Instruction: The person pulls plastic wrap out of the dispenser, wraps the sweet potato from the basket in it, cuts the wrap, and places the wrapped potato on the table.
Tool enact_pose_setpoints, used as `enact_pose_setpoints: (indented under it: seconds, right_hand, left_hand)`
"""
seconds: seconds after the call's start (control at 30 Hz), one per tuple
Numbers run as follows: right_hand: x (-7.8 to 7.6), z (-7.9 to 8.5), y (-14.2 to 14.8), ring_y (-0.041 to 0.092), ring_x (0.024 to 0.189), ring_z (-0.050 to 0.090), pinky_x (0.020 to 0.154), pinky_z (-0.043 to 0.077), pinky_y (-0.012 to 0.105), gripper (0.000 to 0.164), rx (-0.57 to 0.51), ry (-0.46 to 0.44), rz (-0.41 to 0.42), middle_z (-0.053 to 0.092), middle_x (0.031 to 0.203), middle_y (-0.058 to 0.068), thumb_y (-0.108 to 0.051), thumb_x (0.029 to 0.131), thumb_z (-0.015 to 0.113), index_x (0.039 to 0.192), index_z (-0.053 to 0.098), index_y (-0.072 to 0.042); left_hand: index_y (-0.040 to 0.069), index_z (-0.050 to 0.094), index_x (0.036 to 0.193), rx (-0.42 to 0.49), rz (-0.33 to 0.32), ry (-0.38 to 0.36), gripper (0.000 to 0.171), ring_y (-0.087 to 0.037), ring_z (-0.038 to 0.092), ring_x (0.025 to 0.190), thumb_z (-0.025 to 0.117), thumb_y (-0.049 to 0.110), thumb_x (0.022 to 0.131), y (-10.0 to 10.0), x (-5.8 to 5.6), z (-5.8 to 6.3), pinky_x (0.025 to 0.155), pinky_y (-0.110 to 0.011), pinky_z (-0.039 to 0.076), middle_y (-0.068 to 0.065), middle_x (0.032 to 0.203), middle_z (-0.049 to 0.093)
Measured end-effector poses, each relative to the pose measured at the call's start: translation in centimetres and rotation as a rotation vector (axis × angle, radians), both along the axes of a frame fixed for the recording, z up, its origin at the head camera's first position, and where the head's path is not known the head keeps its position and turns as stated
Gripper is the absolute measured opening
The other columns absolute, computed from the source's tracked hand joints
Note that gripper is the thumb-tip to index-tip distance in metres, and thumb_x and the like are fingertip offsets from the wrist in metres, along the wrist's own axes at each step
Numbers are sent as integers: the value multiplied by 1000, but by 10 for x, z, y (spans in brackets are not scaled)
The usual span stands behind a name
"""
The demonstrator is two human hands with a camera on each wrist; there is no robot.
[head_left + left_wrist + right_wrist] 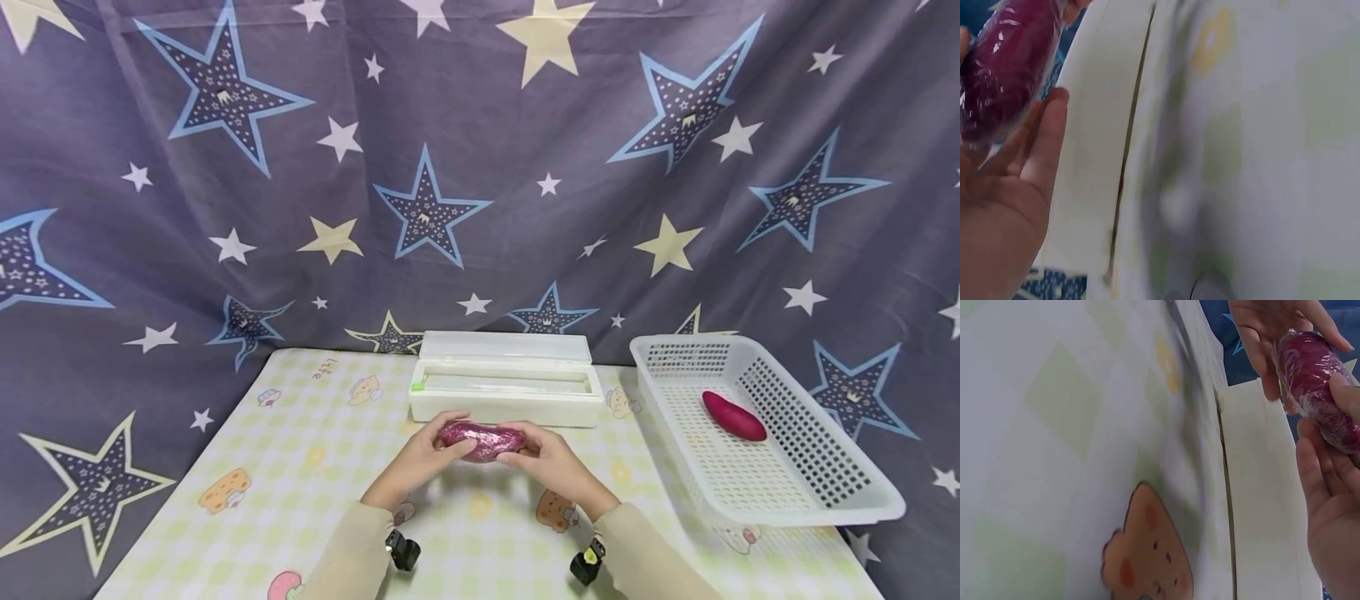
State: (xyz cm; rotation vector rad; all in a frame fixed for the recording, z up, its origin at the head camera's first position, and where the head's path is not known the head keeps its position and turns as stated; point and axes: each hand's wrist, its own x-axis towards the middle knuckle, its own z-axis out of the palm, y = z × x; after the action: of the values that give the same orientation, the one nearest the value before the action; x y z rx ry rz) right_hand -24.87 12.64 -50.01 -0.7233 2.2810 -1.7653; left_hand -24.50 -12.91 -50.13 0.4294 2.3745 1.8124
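Note:
A purple-red sweet potato (486,442) wrapped in shiny clear cling film is held up between both hands, just in front of the white box. My left hand (433,446) grips its left end, with the thumb along the near side. At the other end my right hand (553,457) holds it between thumb and fingers. In the right wrist view the film on the sweet potato (1317,384) looks creased, bunching at the lower end. Up close in the left wrist view, the wrapped sweet potato (1007,69) lies over the fingers of the left hand (1010,200).
Behind the hands stands a white cling film box (506,410), its lid (506,346) raised. On the right, a white plastic basket (806,515) contains one unwrapped sweet potato (735,417). A checked cloth (300,467) covers the table; a starry curtain (480,108) hangs behind.

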Motion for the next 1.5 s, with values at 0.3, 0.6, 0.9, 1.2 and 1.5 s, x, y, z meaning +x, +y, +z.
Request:
enact_pose_setpoints:
  seconds: [0.3, 0.6, 0.9, 1.2, 1.5]
  right_hand:
    - [-9, -2, -33, 19, 103, 66, 87, 55, 29, 44, 8, -45, -2, 68, 119, 2, -30, 92, 75, 133, 64, -19]
    - [-13, -9, -84, 18, 97, 67, 89, 53, 32, 41, -36, -136, -3, 71, 109, 8, -19, 89, 79, 120, 54, -10]
    - [-15, -14, -125, 16, 97, 64, 79, 55, 27, 37, -40, -54, -40, 62, 116, 2, -20, 93, 72, 126, 58, -11]
    - [-18, -19, -150, 19, 114, 62, 95, 50, 27, 41, 43, 53, -36, 62, 131, 6, -16, 101, 58, 141, 55, -8]
    - [-19, -17, -163, 26, 138, 43, 111, 38, 41, 64, 283, 45, 78, 37, 158, 4, -35, 102, 55, 158, 31, -16]
  left_hand:
    - [12, 65, 124, 75, 176, -10, 40, -26, 68, 100, 79, 25, 88, -51, 10, 1, 88, -42, 55, -8, 117, 65]
    - [10, 62, 129, 89, 264, -61, 47, -22, 68, 102, 78, 29, 89, -88, 17, -4, 91, -37, 54, -14, 130, 57]
    - [9, 59, 132, 32, 383, -77, 58, -17, 69, 99, 80, 39, 86, -121, 18, -9, 92, -38, 53, -14, 130, 56]
    - [12, 57, 137, -34, 441, -88, 62, -16, 66, 103, 75, 47, 89, -149, 12, -11, 94, -36, 51, -13, 133, 54]
    - [11, 47, 147, 11, 500, -189, 75, -6, 58, 105, 74, 49, 88, -164, -1, -20, 95, -27, 50, -13, 138, 51]
